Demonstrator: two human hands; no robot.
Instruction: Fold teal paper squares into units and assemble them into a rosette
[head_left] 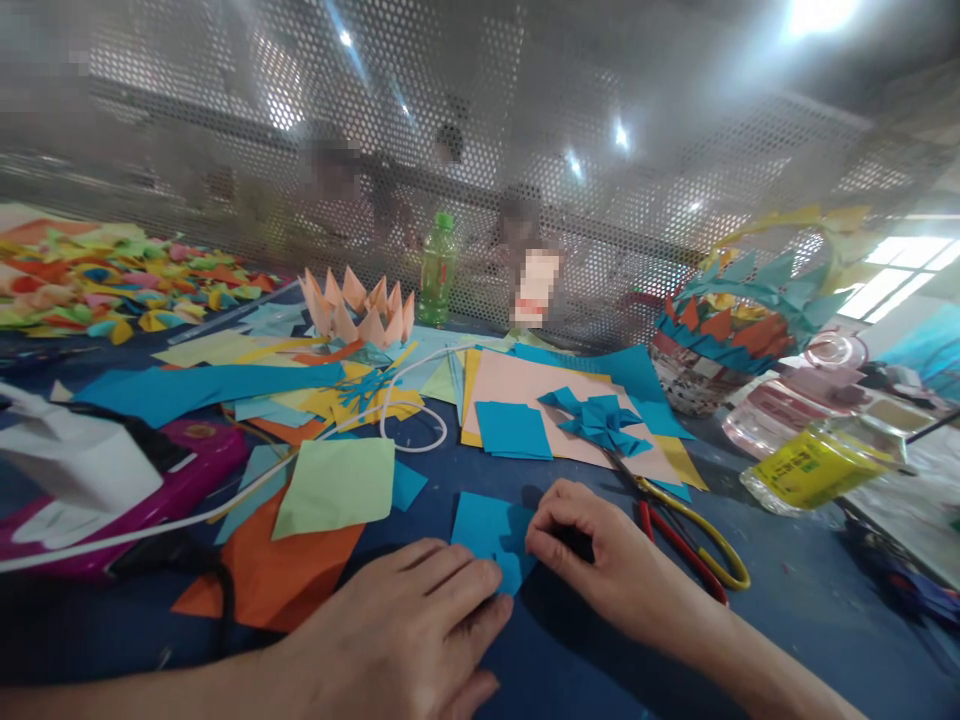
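Observation:
A small square of blue paper (487, 530) lies on the dark blue tabletop between my hands. My left hand (420, 625) rests over its near left part, palm down, with the fingers stretched out and slightly bent. Thumb and forefinger of my right hand (585, 545) pinch the paper's right edge. Beyond it are a stack of blue paper squares (514, 430) and several folded blue pieces (604, 422), both on a pink sheet (540, 385). Scissors (686, 530) with red and yellow handles lie just past my right wrist.
To the left are a purple power strip (187, 465) with a white charger (82, 460), a white cable, a pale green sheet (337, 485) and orange paper (292, 565). Further back stand a folded paper ring (360, 310), a green bottle (438, 270) and a paper basket (720, 350). Bottles lie at right.

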